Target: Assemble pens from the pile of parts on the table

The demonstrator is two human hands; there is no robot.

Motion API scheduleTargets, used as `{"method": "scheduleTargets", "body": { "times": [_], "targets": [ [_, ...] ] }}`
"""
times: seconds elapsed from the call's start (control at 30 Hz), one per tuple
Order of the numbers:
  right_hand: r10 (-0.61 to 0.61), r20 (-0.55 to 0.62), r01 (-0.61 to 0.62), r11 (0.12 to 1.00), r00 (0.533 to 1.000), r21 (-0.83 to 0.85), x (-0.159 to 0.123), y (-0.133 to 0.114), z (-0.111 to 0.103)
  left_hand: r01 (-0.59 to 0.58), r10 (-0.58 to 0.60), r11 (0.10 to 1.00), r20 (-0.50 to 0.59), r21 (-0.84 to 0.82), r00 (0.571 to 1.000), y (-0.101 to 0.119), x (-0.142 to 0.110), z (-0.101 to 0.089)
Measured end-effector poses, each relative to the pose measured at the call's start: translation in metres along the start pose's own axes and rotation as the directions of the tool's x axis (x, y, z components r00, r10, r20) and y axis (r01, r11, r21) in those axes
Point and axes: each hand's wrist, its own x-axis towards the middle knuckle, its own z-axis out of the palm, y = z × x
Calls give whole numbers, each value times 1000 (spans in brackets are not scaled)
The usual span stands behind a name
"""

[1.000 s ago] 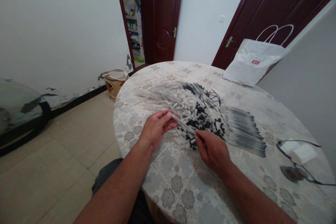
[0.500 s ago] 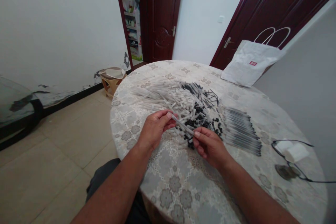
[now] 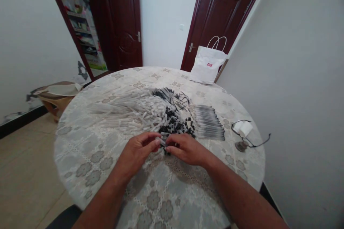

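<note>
Pinching what looks like a pale tube [image 3: 162, 142] – it's blurry there – the left hand [image 3: 139, 149] and right hand [image 3: 186, 148] close on it beside small black pieces [image 3: 172, 123]; white tubes [image 3: 131, 109] heap beyond, dark-tipped sticks [image 3: 209, 122] lie rowed rightward.

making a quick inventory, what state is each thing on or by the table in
left hand: pinching a pale tube
right hand: fingertips at it, grip unclear
other tubes: loose, heaped
small black parts: loose, scattered
slim sticks: lined up side by side
glasses: unfolded
white bag: upright, handles up
door behind bag: looks shut
</note>
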Motion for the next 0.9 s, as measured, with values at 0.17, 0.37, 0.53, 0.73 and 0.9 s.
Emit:
{"method": "scheduleTargets", "body": {
  "times": [0.17,0.37,0.53,0.73,0.9],
  "targets": [
    [31,19,-22,934,999,-357,-5,15,-41,-55,53,967,17,249,998,1,1,5],
    [399,-299,-480,501,867,-721,3,63,-106,-149,157,828,33,541,987,-14,2,4],
    [503,-441,-631,311,744,-710,17,118,-127,-181,151,765,101,618,983,-22,1,5],
    [549,-459,-660,245,698,-710,29,159,-126,-172,89,729,157,663,984,-27,2,5],
    [551,-473,-668,224,687,-709,30,167,-122,-167,57,701,179,693,982,-27,1,5]
  ]
}}
